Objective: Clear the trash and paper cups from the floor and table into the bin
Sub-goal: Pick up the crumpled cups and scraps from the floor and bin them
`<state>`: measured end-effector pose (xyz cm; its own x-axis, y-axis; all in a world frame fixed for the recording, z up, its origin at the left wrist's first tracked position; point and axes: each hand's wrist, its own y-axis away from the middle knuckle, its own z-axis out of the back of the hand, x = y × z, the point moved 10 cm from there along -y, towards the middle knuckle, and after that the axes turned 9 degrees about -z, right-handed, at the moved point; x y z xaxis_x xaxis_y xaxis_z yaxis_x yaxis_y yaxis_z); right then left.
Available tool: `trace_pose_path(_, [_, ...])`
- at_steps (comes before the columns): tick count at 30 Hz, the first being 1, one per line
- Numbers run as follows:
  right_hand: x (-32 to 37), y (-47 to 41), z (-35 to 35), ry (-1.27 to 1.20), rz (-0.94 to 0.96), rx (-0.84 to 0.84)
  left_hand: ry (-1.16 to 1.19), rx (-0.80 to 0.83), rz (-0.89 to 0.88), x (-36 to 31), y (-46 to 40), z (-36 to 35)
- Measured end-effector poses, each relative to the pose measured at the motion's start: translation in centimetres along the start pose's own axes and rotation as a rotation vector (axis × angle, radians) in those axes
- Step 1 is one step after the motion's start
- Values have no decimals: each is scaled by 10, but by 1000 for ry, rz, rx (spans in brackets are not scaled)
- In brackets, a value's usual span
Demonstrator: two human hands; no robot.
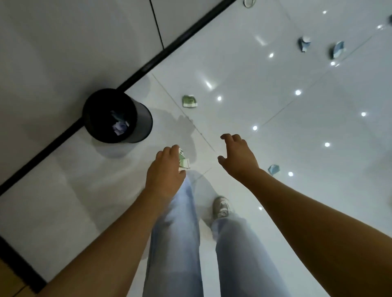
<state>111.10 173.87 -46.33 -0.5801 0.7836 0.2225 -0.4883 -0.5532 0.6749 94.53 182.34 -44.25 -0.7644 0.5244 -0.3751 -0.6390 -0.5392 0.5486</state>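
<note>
Near the middle, left hand (167,167) gripping a green-and-white paper scrap (183,161); right hand (237,155) loosely spread, holding nothing; black bin (140,118) far left by the wall; crumpled paper (189,101) and cups (304,43) farther off

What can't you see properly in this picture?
- Green paper in the left hand: mostly hidden by the fingers, head view.
- Bin: its inside is dark, so the trash there is unclear.
- Round thing: cut off by the top edge.
- Far blue scraps: too small and blurred to name.
- Table: out of view.
</note>
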Motion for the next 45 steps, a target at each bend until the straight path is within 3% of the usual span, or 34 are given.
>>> trace_pose_path(8, [38,-103,-22,-38,-15,-11,-23,16,-62,51,-97,7])
trace_pose_path(21, [56,-374,-147,180,97,45,-59,-30,19,160,-314,-101])
trace_pose_path(27, [70,-458,-203,283,203,49,-76,-6,23,192,-372,-163])
trace_pose_path(35, [64,-466,-218,307,231,16,-59,1,8,190,-376,-179])
trace_pose_path(45, [102,-326,-110,168,270,10,-48,-78,-35,113,-276,-73])
